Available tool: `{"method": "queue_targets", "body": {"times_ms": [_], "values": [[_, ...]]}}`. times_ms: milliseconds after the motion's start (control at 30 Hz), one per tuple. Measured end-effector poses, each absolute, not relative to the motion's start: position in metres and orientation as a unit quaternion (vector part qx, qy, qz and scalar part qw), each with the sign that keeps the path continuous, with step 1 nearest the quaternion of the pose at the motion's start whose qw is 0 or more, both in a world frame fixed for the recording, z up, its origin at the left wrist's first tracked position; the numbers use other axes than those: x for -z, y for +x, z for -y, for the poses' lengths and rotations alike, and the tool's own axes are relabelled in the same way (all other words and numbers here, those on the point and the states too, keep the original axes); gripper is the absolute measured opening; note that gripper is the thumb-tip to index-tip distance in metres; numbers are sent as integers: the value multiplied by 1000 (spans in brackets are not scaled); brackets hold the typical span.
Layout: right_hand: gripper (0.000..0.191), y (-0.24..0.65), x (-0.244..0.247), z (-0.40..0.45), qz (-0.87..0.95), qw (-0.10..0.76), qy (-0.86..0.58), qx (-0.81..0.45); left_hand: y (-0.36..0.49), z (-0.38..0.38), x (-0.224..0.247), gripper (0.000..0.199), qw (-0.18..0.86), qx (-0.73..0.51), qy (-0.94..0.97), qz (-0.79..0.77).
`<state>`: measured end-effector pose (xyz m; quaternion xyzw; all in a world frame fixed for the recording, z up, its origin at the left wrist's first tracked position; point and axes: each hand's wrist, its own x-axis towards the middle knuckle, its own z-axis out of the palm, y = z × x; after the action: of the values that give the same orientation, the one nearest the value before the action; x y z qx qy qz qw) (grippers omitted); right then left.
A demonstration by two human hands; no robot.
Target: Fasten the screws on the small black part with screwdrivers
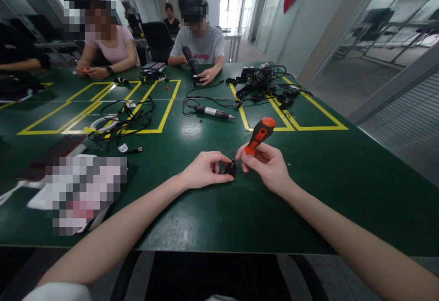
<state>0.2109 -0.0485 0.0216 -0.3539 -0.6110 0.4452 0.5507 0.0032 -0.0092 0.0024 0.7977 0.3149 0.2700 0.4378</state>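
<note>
Left hand (206,170) is gripping small black cylindrical part (231,168); right hand (269,166) is grasping orange-and-black screwdriver (261,135) beside it.

The left hand (206,170) holds a small round black part (231,168) on the green desk (192,218), and the right hand (269,166) holds a red and black screwdriver (261,135) just beside it, with the handle pointing up. Past the hands lie a silver and black pen-shaped tool (213,112) with a cord and, to its right, a big messy pile of black cables (262,81), while more cables (128,115) lie on the left over yellow tape lines. Across the desk, a person in a gray shirt (202,45) holds a black tool (190,58).
</note>
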Motion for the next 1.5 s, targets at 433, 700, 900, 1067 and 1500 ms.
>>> {"method": "queue_targets", "body": {"times_ms": [433, 700, 900, 1067, 1500], "values": [[36, 209, -19, 48, 602, 560, -322, -470, 3, 9, -2, 32, 442, -264, 797, -317], [43, 210, -21, 47, 605, 551, -351, -455, 3, 9, -2, 32, 443, -254, 799, -317], [37, 210, -17, 46, 593, 558, -327, -480, 4, 9, -2, 31, 440, -253, 805, -308], [35, 209, -18, 47, 594, 562, -325, -475, 4, 9, -3, 30, 440, -251, 804, -312], [34, 209, -16, 47, 587, 565, -309, -490, 4, 9, -3, 33, 443, -249, 804, -309]]}}
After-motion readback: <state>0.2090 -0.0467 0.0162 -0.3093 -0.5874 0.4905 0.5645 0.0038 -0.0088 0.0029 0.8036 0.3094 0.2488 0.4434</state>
